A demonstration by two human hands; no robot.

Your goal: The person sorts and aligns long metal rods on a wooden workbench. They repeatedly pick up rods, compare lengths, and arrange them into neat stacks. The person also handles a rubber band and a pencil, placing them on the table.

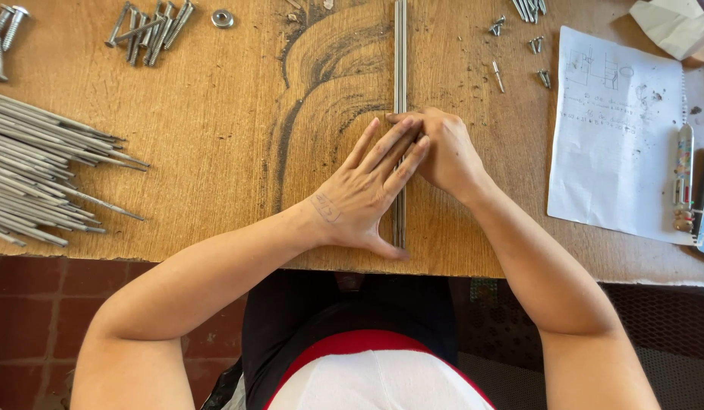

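Note:
A few thin grey metal rods (400, 61) lie side by side along the middle of the wooden table (215, 152), running from its far edge to its near edge. My left hand (367, 190) rests flat across them, fingers stretched out and thumb by the rods near the table's front edge. My right hand (441, 152) sits just right of the rods, its fingertips pressed against them beneath the left fingers. Whether the right fingers pinch a rod I cannot tell.
A big pile of pointed metal rods (40, 175) lies at the left. Bolts (151, 26) and a washer (223, 18) lie at the back left, small screws (519, 45) at the back right. A sheet of paper with a sketch (617, 129) and a pen (683, 178) lie at right.

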